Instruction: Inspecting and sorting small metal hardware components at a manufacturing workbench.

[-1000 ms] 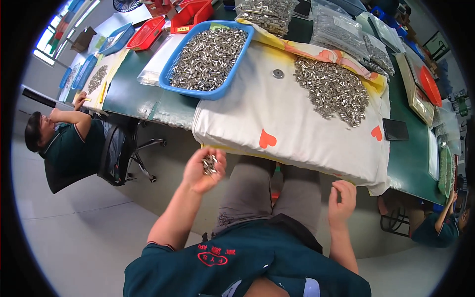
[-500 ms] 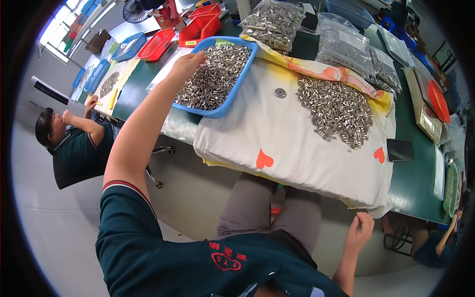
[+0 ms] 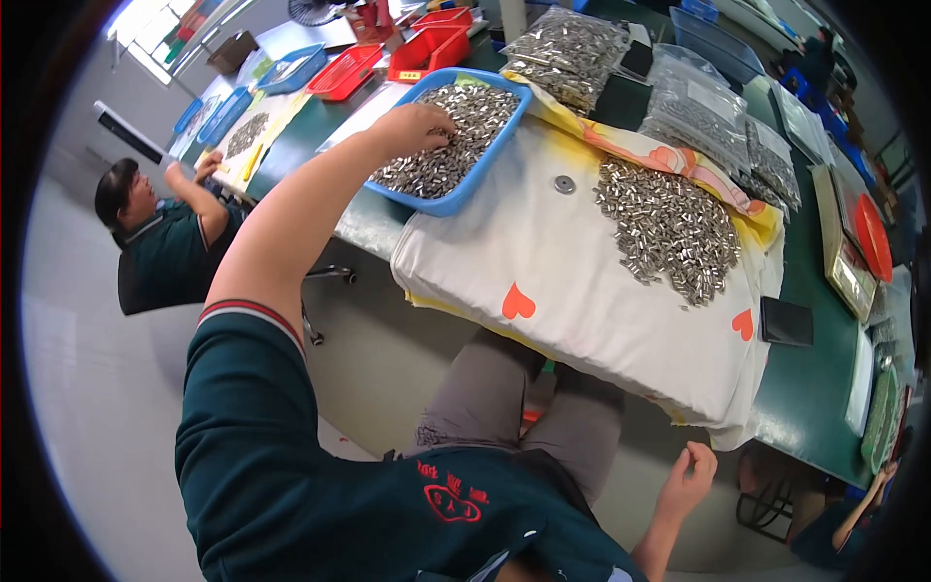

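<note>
My left hand (image 3: 415, 129) reaches into a blue plastic basin (image 3: 464, 199) heaped with small silvery metal sleeves (image 3: 477, 114). Its bent fingers, slightly apart, touch the top of the heap; no piece shows clearly in them. Off the near right corner of the table hangs my right hand (image 3: 687, 477), loosely curled, fingers apart and holding nothing. A pile of similar metal sleeves (image 3: 669, 233) is spread on a white cloth (image 3: 485, 254) with heart prints. Between basin and pile lies a round grey metal disc (image 3: 563, 184) with a central hole.
Clear bags of metal parts (image 3: 567, 48) stand behind the cloth. Red trays (image 3: 346, 72) sit beyond the basin. A dark flat case (image 3: 786, 321) lies on the green table (image 3: 805, 388). A seated person (image 3: 160, 228) works at the left; another is partly visible at lower right.
My left hand has lowered from above the basin's far side onto the sleeves. The view has shifted a little, while my right hand still hangs beside the table.
</note>
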A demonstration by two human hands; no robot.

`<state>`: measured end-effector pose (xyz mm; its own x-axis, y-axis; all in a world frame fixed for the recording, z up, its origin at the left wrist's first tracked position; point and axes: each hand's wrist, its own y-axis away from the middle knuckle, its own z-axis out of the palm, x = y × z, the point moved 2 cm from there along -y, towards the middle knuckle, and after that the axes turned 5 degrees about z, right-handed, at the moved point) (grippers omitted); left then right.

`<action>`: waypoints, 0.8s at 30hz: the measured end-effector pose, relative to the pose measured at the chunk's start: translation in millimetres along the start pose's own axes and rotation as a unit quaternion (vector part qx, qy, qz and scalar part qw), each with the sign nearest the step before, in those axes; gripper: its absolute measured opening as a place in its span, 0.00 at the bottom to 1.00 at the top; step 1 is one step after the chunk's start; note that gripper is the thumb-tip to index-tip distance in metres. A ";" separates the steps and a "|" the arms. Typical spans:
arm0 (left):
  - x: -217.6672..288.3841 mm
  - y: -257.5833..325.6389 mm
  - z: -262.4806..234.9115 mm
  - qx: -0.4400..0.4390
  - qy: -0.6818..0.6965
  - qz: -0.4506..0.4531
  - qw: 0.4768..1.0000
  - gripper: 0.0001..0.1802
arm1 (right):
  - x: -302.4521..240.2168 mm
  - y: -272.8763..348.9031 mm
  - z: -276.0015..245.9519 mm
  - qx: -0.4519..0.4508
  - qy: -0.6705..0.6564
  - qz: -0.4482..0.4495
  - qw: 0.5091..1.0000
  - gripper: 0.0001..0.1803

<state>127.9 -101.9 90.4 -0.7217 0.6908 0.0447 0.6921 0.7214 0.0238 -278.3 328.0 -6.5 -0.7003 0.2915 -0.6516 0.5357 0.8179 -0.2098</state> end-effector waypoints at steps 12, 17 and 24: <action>3.2 30.7 -23.4 0.144 -0.070 -0.029 0.987 0.11 | 18.4 25.3 -30.6 0.048 0.005 0.041 0.998 0.06; -9.5 159.1 -16.3 0.353 -0.126 -0.146 0.916 0.07 | 33.7 33.8 -32.3 0.058 -0.001 0.046 0.997 0.06; 22.9 333.3 54.2 0.327 -0.091 -0.308 0.889 0.10 | 21.7 25.7 -25.1 0.048 0.016 -0.026 0.998 0.06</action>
<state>341.2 157.0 45.2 -0.9923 0.1081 0.0609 0.0500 0.7976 -0.6012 -291.6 367.8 -7.7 -0.7418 0.2664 -0.6154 0.5400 0.7814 -0.3127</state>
